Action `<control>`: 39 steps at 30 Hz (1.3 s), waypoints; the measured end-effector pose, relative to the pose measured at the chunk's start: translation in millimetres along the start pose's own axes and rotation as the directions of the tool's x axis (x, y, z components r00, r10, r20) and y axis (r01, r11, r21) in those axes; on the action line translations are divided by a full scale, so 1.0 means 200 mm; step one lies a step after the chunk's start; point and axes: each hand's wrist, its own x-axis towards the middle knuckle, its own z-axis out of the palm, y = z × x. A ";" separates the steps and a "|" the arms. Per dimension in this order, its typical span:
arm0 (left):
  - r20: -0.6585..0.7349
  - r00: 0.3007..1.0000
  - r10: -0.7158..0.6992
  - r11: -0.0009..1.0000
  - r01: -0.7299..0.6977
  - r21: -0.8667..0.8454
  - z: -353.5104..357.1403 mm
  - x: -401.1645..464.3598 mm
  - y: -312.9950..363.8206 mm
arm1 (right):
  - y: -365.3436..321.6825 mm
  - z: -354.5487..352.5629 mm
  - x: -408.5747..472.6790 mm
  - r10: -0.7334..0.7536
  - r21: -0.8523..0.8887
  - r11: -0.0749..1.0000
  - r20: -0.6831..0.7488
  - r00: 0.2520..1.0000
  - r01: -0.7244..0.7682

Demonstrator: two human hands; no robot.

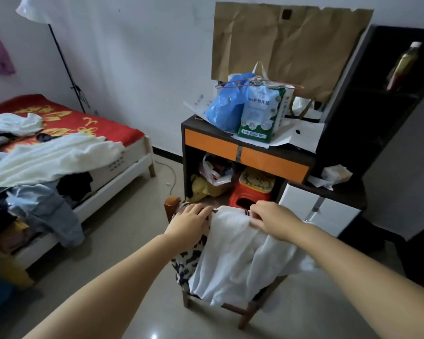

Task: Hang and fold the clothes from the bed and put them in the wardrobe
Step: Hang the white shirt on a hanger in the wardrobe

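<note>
White garment [233,255] drapes over the wooden chair [171,204] (patterned cloth [186,260] beneath); left hand [190,217] rests flat-fingered on it, right hand [269,217] pinches its top edge.

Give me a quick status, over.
Both hands, left and right, on white garment draped over chair. Clothes pile on bed. Nothing blocking.

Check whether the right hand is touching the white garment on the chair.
Touching. The head view shows the right hand with fingers curled into the top edge of the white garment, fabric bunched under them.
</note>
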 end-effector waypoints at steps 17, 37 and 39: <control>0.143 0.989 -0.045 0.999 0.048 -0.017 -0.02 0.00 0.04 | -0.11 -0.94 0.32 0.321 0.725 0.642 -0.549 0.772 0.249; -0.227 0.566 -0.792 -0.124 -0.514 -0.849 -1.09 -0.45 -0.50 | -1.32 -1.38 0.69 0.019 0.755 0.126 -0.651 0.759 0.644; -0.192 0.481 -0.856 -0.111 -0.533 -0.839 -1.20 -0.70 -0.62 | -1.53 -1.22 0.79 -0.065 0.819 0.093 -0.563 0.824 0.567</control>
